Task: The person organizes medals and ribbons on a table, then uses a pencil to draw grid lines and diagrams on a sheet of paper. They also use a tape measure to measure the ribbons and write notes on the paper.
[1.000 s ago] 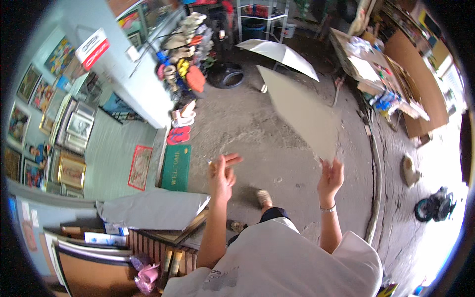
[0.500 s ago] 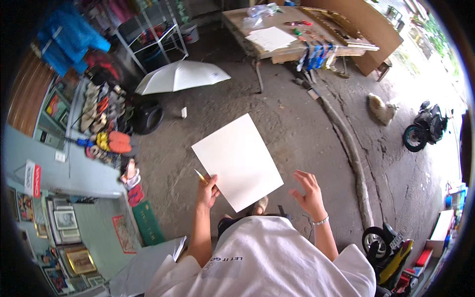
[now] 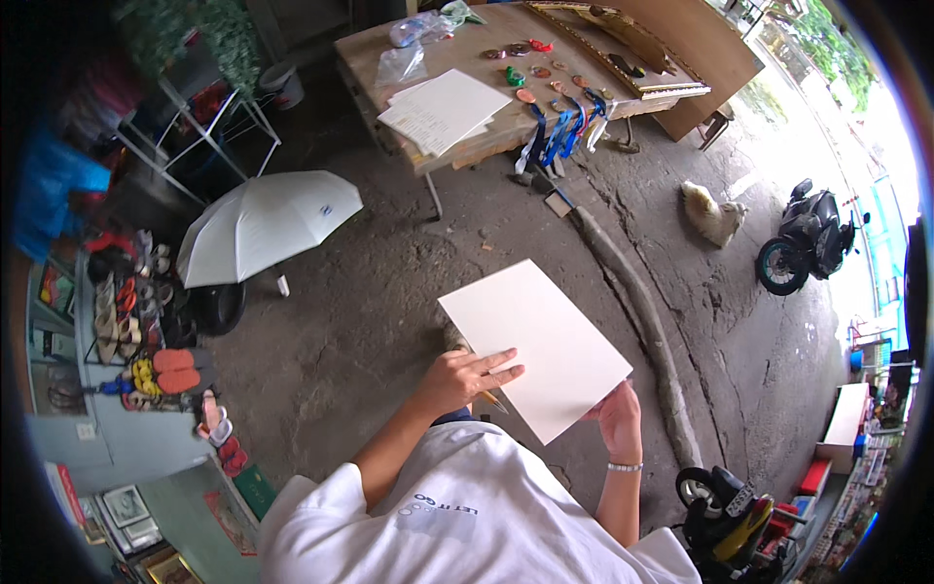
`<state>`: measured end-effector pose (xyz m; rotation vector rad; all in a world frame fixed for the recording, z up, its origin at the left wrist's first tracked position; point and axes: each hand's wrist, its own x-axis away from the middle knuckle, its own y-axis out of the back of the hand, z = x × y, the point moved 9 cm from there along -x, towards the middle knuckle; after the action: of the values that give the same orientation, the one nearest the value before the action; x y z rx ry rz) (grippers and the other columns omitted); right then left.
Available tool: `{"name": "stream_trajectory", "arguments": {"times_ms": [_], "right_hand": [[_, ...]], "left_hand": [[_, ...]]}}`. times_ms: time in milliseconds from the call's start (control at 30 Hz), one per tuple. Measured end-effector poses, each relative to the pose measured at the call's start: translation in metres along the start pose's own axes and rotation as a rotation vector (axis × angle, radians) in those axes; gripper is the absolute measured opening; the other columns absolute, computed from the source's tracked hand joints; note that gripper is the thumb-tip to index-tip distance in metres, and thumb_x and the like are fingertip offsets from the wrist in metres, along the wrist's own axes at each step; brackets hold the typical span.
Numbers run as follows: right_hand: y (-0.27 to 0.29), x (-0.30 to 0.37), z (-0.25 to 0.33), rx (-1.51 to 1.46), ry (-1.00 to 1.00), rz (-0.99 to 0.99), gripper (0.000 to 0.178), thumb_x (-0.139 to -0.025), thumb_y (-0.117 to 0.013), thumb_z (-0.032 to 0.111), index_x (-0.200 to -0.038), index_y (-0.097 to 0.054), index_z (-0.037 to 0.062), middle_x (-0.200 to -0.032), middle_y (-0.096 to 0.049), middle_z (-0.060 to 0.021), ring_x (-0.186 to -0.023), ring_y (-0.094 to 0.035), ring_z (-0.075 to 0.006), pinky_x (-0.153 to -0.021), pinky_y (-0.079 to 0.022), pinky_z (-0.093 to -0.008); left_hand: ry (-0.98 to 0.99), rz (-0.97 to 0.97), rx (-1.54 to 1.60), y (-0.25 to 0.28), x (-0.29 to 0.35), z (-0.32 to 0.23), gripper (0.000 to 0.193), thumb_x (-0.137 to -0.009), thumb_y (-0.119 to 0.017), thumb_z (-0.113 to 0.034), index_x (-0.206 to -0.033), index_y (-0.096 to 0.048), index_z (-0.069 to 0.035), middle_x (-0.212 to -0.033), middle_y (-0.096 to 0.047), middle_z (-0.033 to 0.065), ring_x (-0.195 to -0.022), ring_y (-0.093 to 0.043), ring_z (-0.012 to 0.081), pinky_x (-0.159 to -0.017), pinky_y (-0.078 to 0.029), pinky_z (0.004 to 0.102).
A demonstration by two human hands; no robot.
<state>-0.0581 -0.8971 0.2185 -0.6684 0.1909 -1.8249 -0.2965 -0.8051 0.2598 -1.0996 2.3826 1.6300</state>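
Observation:
A blank white sheet of stiff paper (image 3: pixel 540 341) is held tilted in front of me. My left hand (image 3: pixel 462 382) lies at its near left edge, two fingers stretched over its face. A slim yellowish pencil (image 3: pixel 496 401) pokes out beneath those fingers, apparently tucked in the palm. My right hand (image 3: pixel 620 419), with a silver bracelet at the wrist, grips the sheet's lower right edge; its fingertips are partly hidden behind the sheet.
Ahead stands a wooden table (image 3: pixel 389 49) with printed papers (image 3: pixel 448 109) and medals on blue ribbons (image 3: pixel 559 136). A white umbrella (image 3: pixel 272 224) and shoes (image 3: pixel 175 375) are left. A dog (image 3: pixel 713 216), motorcycles (image 3: pixel 808 238) and a long pole (image 3: pixel 642 311) are right.
My right hand, free before, now grips the sheet's edge. My left hand has shifted from holding the sheet's edge to laying fingers over its face. The view has turned and moved nearer the table.

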Motion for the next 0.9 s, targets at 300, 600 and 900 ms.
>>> {"name": "stream_trajectory", "arguments": {"times_ms": [300,600,900], "right_hand": [[0.023,-0.175,0.061,-0.204,0.104,-0.171,0.026,-0.106,-0.05,0.01,-0.13,-0.049,-0.0007,-0.114,-0.07,-0.018,-0.092,-0.075,-0.0269,-0.075,-0.067,-0.0428],[-0.026,-0.462,0.018,-0.166,-0.179,0.056,0.02,-0.106,-0.054,0.014,-0.125,-0.055,0.0077,-0.12,-0.067,-0.0123,-0.101,-0.072,-0.0275,-0.086,-0.062,-0.0464],[-0.128,-0.652,-0.033,0.097,-0.511,0.369,0.033,-0.104,-0.06,0.031,-0.125,-0.053,0.0063,-0.114,-0.067,-0.0094,-0.1,-0.069,-0.024,-0.086,-0.058,-0.0387]], "left_hand": [[0.143,-0.111,0.227,-0.001,-0.183,0.168,0.034,-0.089,-0.075,-0.029,-0.121,-0.072,-0.019,-0.106,-0.071,0.0025,-0.077,-0.071,0.0171,-0.065,-0.057,0.0303],[0.768,-0.63,0.506,0.011,-0.211,0.377,0.022,-0.106,-0.055,-0.024,-0.107,-0.067,-0.006,-0.076,-0.053,-0.006,-0.064,-0.044,0.0025,-0.057,-0.036,0.0214],[1.25,-0.812,0.323,-0.018,-0.24,0.452,0.035,-0.107,-0.052,-0.032,-0.121,-0.069,-0.004,-0.079,-0.055,-0.0027,-0.072,-0.051,0.0097,-0.065,-0.042,0.0262]]}}
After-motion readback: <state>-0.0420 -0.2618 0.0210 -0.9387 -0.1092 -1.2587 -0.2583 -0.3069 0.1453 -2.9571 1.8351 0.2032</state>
